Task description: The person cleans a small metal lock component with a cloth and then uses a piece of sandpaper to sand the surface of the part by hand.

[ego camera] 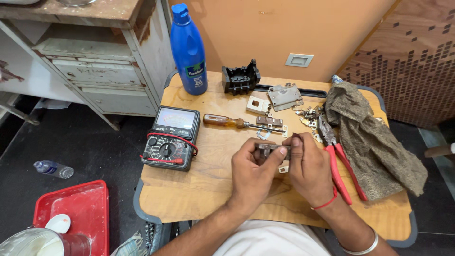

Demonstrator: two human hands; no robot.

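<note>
A small wooden surface (pixel 199 189) with rounded corners carries a blue bottle (pixel 188 50) at its far left corner and a black analogue multimeter (pixel 171 138) near the left edge. Along the far edge sit a black plastic housing (pixel 241 77) and a grey metal plate (pixel 284 96), with a wooden-handled screwdriver (pixel 237 123) nearer the middle. Red-handled pliers (pixel 339 161) and a brown rag (pixel 374 137) lie toward the right edge, small metal parts (pixel 308 116) beside them.
</note>
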